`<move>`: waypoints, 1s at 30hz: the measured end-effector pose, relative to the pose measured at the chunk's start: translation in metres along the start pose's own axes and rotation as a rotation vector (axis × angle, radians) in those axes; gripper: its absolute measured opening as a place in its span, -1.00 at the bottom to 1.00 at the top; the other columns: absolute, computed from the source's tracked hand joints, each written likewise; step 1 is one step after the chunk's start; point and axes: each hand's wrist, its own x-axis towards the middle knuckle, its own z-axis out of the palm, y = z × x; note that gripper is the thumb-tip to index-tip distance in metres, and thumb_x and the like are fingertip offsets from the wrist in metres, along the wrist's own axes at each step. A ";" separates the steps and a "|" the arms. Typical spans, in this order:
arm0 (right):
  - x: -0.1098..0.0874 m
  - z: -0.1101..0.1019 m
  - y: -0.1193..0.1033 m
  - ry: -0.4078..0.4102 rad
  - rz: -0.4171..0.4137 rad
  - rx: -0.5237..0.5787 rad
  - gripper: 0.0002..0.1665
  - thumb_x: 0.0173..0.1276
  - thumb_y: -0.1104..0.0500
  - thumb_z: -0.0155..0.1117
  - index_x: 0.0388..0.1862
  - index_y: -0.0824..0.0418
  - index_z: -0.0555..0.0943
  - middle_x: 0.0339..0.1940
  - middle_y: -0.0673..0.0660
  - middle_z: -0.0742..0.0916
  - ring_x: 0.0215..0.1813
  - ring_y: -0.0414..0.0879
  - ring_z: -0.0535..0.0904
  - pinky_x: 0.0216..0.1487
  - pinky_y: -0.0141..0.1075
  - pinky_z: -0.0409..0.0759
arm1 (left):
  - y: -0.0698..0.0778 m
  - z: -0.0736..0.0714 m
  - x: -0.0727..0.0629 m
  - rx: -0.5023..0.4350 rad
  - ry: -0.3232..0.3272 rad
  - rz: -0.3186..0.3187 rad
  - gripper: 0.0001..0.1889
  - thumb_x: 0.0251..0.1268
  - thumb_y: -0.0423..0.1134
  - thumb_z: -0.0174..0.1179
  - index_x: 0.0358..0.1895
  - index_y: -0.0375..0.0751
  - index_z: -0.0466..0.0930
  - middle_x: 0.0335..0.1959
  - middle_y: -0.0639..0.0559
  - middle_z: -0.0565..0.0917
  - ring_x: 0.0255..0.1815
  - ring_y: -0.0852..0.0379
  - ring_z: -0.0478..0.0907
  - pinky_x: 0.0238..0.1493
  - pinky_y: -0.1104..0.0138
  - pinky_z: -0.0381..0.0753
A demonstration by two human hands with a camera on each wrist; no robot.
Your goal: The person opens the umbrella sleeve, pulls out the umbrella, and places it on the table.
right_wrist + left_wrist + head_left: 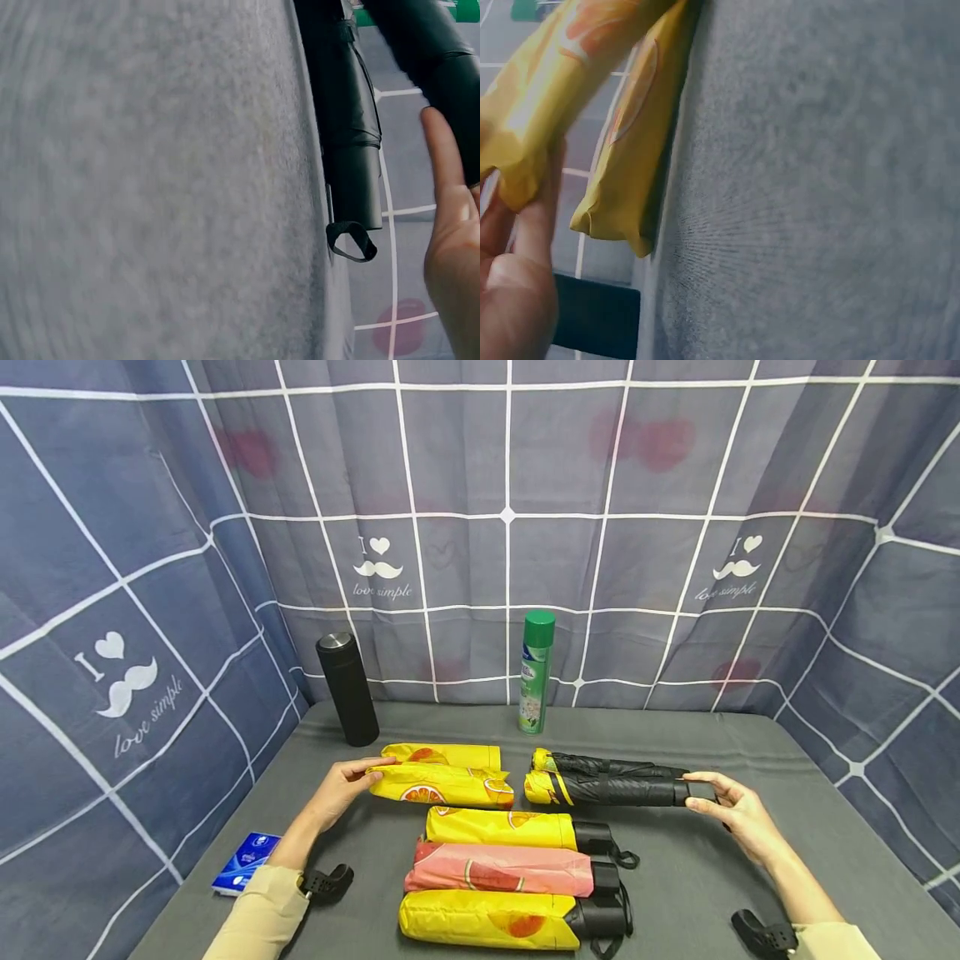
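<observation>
My left hand (343, 789) pinches the closed left end of a yellow umbrella sleeve (442, 787) printed with orange slices. In the left wrist view, that sleeve (562, 82) is raised off the cloth. A second yellow sleeve (468, 754) lies just behind it. With thumb and fingers my right hand (738, 818) grips the handle end of a folded black umbrella (622, 790) with yellow edging. Its yellow end points at the sleeve's right end, a small gap apart. Behind it a similar black umbrella (592, 765) lies on the cloth; the right wrist view shows its strap (352, 241).
Nearer me lie three sleeved umbrellas: yellow (498, 828), pink (502, 868) and yellow (480, 918), black handles to the right. A black flask (348, 689) and green spray can (536, 672) stand at the back. A blue packet (245, 862) is by my left forearm.
</observation>
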 end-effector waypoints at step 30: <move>-0.002 -0.005 0.025 -0.007 0.046 -0.490 -0.50 0.18 0.03 0.41 0.07 0.20 0.60 -0.01 0.24 0.66 -0.21 -0.35 0.54 -0.32 -0.39 0.49 | 0.046 0.047 0.000 0.239 -0.227 0.179 -0.58 0.25 -0.41 0.22 0.19 -0.37 0.49 0.13 -0.20 0.54 0.17 0.03 0.45 0.15 0.19 0.41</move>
